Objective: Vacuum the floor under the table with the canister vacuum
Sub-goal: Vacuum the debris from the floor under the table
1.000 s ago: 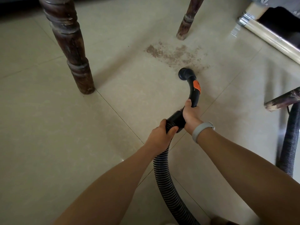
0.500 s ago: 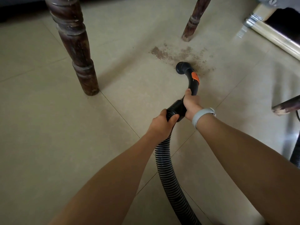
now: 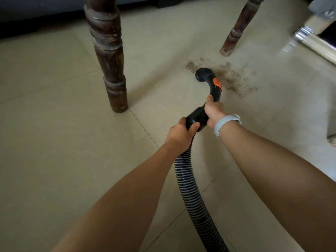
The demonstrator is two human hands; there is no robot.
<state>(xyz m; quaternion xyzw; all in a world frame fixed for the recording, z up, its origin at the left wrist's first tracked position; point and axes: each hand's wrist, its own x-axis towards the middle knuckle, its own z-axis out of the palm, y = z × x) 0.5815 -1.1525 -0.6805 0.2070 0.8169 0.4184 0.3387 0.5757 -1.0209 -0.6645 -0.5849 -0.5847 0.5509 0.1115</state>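
Both hands wrapped tight — left hand on the ribbed black vacuum hose, right hand on its curved black handle — best sweep the open nozzle mouth slowly across the brown dirt patch just beyond the right fingers.

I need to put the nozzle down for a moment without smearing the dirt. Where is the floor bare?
Bare beige tile spreads left of the ribbed black hose, in front of the thick dark turned wooden leg. More lies right of the right hand. It is crowded between the thinner far leg and the black curved nozzle, where brown dirt spreads.

One head-worn wide-angle view looks forward and steeply down, close over both forearms, onto the tiled floor beneath table legs.
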